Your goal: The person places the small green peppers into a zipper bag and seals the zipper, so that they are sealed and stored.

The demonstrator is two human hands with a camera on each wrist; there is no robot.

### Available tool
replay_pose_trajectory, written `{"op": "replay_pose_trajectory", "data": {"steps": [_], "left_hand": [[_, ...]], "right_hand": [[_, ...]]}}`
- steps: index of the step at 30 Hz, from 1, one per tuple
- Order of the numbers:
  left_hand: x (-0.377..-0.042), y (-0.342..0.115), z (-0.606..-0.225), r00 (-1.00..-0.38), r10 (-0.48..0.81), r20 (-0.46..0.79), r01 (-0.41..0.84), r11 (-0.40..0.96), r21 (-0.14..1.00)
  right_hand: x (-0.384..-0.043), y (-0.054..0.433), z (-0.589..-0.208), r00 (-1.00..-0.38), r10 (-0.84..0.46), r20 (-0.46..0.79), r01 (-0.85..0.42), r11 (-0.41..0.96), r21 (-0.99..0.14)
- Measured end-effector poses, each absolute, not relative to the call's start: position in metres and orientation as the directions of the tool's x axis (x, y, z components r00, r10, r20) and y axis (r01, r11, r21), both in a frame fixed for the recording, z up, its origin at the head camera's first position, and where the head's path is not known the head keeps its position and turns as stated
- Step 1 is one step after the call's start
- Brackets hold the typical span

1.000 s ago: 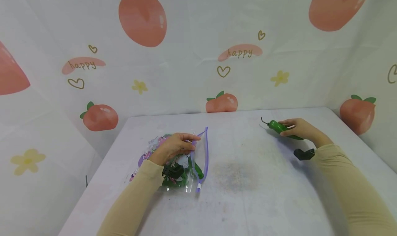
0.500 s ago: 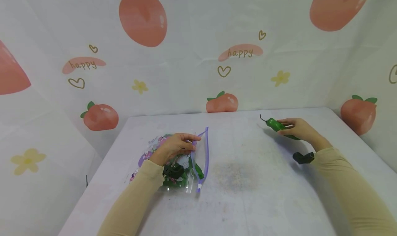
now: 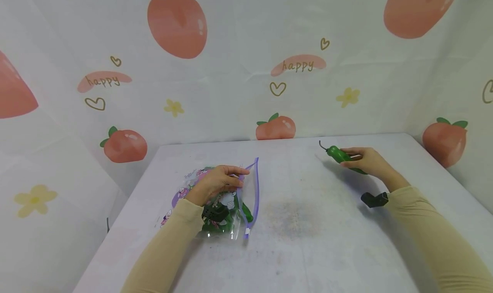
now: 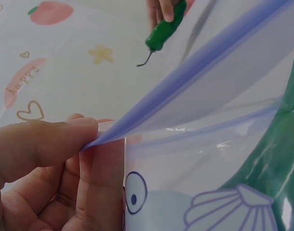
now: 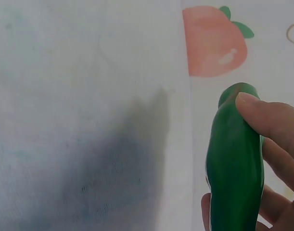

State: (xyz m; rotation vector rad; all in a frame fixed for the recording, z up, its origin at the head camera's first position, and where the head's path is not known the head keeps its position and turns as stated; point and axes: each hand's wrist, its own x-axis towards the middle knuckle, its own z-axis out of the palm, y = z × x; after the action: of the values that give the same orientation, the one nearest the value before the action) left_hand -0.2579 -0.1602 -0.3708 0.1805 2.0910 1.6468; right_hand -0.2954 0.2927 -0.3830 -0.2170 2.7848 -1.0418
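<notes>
A clear zip bag with a purple zip edge and printed cartoon figures lies at the left of the table. Inside it are green items, one of which looks like a green pepper. My left hand pinches the purple rim between thumb and fingers, and the bag's mouth gapes to the right. In the left wrist view the thumb presses the rim against the fingers. Over at the right, my right hand grips a green chili pepper with a thin curled stem, raised above the table.
A white table with a greyish stain in its middle carries the bag. Behind stands a white backdrop cloth printed with peaches, hearts and flowers. Black wrist cameras sit on both wrists.
My right hand has shifted slightly to the left with the chili pepper, whose stem end has risen a little. The left hand and the zip bag stay put.
</notes>
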Motion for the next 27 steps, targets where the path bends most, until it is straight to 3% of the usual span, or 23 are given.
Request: {"op": "replay_pose_trajectory", "data": {"steps": [27], "left_hand": [[-0.258,-0.161,-0.371,-0.875,0.395,-0.278,-0.180,0.268,0.947]], "right_hand": [[-0.273,0.258,-0.378,-0.972,-0.234,-0.021,-0.158,0.715,-0.681]]}}
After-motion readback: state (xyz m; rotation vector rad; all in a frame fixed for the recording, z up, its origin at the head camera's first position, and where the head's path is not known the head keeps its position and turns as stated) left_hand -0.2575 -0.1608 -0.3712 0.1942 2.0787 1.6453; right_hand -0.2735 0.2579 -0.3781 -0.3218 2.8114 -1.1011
